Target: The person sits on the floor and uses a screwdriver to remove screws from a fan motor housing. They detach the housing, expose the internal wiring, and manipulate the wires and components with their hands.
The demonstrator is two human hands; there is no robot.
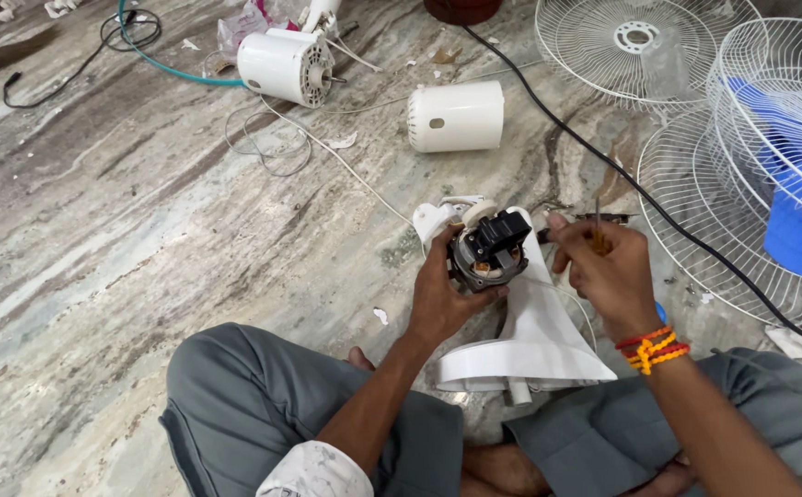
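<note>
At the centre of the frame the left hand (442, 299) is clamped around the fan motor (485, 253), which sits atop the white fan stand (534, 336) resting between the knees. The right hand (608, 271), fingers closed on a thin screwdriver (596, 235), holds it just right of the motor. Working well here likely means keeping the motor gripped steady and the tip square.
</note>
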